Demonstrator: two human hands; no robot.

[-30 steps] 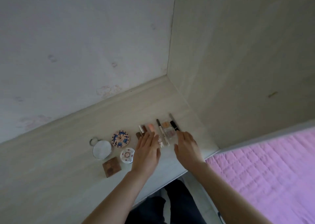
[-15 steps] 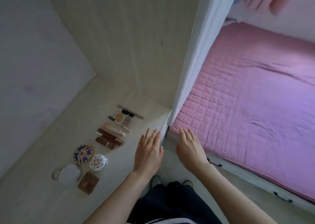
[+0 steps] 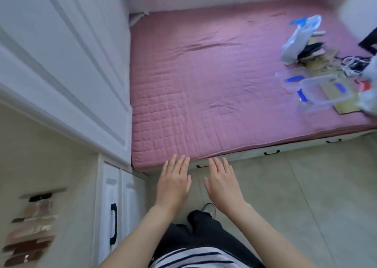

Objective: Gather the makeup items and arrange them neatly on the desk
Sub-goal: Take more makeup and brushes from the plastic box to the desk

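Note:
A blurred row of makeup items point(image 3: 32, 227), sticks and small palettes in brown, pink and black, lies side by side on the pale desk point(image 3: 61, 165) at the lower left edge of the view. My left hand point(image 3: 174, 183) and my right hand point(image 3: 222, 183) hover flat, palms down and fingers apart, over the floor in front of the pink bed. Both hands hold nothing and are well to the right of the desk.
White cabinet doors with a black handle point(image 3: 113, 224) sit under the desk edge. A pink quilted bed point(image 3: 204, 84) fills the middle. At its far right lie a clear plastic box point(image 3: 314, 90), a white bag point(image 3: 299, 37) and tangled cables. Tiled floor point(image 3: 306, 196) lies to the right.
The view has swung right, from the desk to the bed and floor. Both hands left the makeup row and now hover empty over the floor.

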